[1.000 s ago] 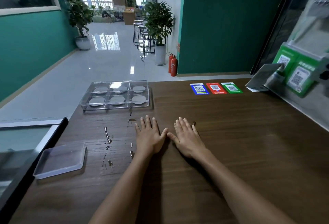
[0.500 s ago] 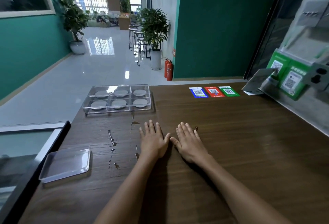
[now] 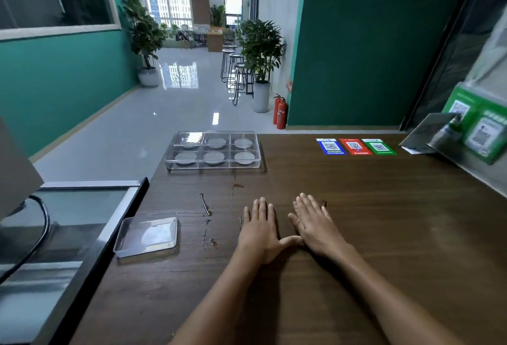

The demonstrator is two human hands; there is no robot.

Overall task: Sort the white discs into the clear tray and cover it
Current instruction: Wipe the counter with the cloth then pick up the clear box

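Both hands, left [image 3: 259, 230] and right [image 3: 315, 224], lie flat, grip released, well short of the clear tray [image 3: 213, 165].

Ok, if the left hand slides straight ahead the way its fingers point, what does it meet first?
Bare table at first, then probably the right end of the clear tray. The left hand lies flat, fingers pointing toward it; the exact line is hard to judge.

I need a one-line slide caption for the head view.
Both hands flat on the wooden table; six-cell tray holds discs, its lid aside.
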